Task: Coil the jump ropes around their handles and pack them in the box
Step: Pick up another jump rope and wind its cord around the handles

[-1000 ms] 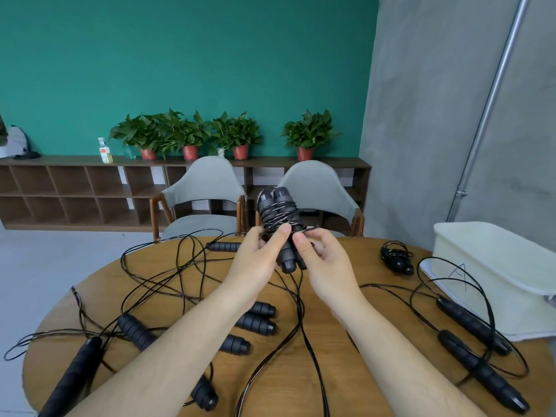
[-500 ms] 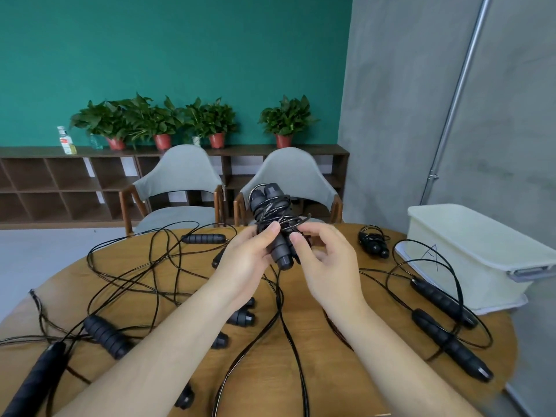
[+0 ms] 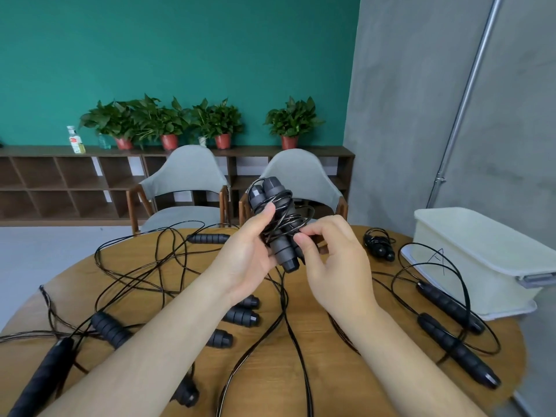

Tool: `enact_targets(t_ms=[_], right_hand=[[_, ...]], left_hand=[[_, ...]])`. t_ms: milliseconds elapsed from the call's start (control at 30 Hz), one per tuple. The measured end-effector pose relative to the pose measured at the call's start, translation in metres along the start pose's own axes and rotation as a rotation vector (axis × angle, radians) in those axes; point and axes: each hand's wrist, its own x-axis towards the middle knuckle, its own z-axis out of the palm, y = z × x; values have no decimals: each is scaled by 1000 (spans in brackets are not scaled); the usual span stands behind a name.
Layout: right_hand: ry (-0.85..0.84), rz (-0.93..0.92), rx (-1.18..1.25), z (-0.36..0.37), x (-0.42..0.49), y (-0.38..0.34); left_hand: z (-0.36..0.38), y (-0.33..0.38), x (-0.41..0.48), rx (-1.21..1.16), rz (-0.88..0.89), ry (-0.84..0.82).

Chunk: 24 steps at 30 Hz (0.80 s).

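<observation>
Jump rope bundle [image 3: 278, 233], two black ribbed foam handles laid side by side with thin black cord [image 3: 287, 219] wound round their middle: held tilted at frame centre, raised above the table, between both hands. A loose tail of the same cord hangs from its lower end down to the tabletop and runs off the lower edge of the frame.

Round wooden table [image 3: 337, 368]: fills the lower half of the frame.

Cream plastic box [image 3: 475, 260], rectangular, lidded: right edge of the frame, on the table, well apart from the hands.

Loose black jump ropes [image 3: 451, 311]: one pair of handles just beside the box at lower right, inside a loop of its own cord; others tangled across the left half of the table.

Left hand [image 3: 245, 263]: grasps the handles from the left, thumb pressed on the upper wraps.

Right hand [image 3: 335, 266]: thumb and forefinger pinch the cord at the right side of the bundle; the other fingers are curled.

Coiled black jump rope [image 3: 378, 245]: on the table between the right hand and the box.

Writing: a thin hand-drawn mark resembling the letter A [image 3: 437, 257] on the box's near side. Small bottle [image 3: 75, 139] on the shelf, upper left; label too small to read.
</observation>
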Motion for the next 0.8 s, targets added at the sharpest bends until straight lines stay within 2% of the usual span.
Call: enact_targets(t_ms=[167, 333, 467, 667, 800], right_hand=[[21, 19, -11, 7, -4, -5], [-2, 100, -67, 13, -8, -8], [-41, 150, -12, 16, -10, -11], [-15, -15, -83, 17, -14, -17], [-58, -257, -205, 21, -18, -15]], left_hand=[[3, -7, 2, 103, 9, 83], [-3, -9, -1, 71, 46, 118], [-6, -10, -1, 95, 83, 144], [1, -13, -6, -73, 45, 195], [-2, -14, -6, -66, 26, 202]])
